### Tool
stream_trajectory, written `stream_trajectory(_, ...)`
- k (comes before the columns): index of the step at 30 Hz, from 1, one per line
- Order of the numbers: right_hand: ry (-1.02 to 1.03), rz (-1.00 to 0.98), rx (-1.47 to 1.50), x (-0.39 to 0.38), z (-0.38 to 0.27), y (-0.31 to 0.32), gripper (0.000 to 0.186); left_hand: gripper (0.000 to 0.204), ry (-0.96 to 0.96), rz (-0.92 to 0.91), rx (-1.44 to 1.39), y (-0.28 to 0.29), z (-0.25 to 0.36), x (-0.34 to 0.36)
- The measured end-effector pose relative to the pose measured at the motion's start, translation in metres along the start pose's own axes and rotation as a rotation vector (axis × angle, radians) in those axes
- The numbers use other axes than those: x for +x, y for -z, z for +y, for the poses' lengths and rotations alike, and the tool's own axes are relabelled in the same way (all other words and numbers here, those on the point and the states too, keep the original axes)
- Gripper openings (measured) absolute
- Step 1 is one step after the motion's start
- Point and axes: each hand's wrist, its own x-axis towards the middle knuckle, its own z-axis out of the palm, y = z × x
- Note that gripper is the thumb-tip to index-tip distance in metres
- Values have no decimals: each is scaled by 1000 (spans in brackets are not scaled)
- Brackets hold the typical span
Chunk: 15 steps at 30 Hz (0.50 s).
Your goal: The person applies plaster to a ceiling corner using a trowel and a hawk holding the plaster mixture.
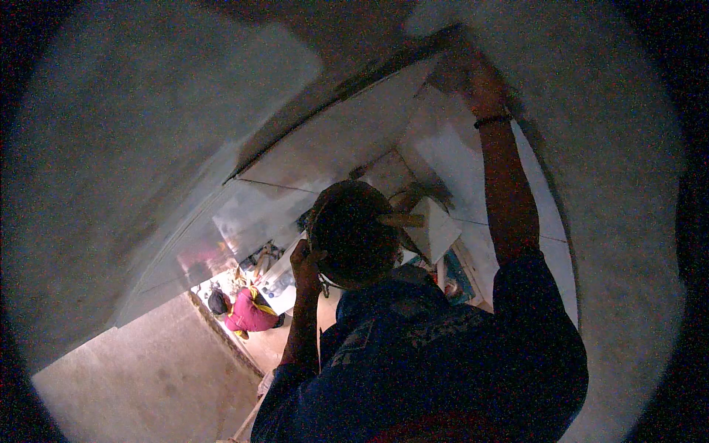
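Neither of my own hands shows in this view. A person in a dark blue shirt (436,362) fills the lower middle, back turned to me. That person's right arm reaches up, the hand (473,74) pressed on the top edge of a glossy white wall panel (347,140), a black band (492,118) on the wrist. The person's other hand (304,260) is raised beside the head. A wooden handle (400,219) and a white wedge-shaped piece (437,230) sit just past the head; what holds them is hidden.
Rough grey plaster wall (133,148) curves over the left and the right. Far below, another person in a pink shirt (248,311) crouches among small items. A bare brownish floor (148,376) lies at the lower left.
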Motion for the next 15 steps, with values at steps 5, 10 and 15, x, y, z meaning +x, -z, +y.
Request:
stream_trajectory(5, 516, -136, -711, 23, -12, -36, 36, 15, -26, 109, -166, -8, 13, -3)
stream_trajectory(10, 256, -66, -127, -22, -51, -54, 27, 16, 35, 105, -256, -8, 12, -5)
stream_trajectory(15, 214, -63, 205, -62, -100, -96, 24, 16, 30, 100, -302, -14, 2, 1)
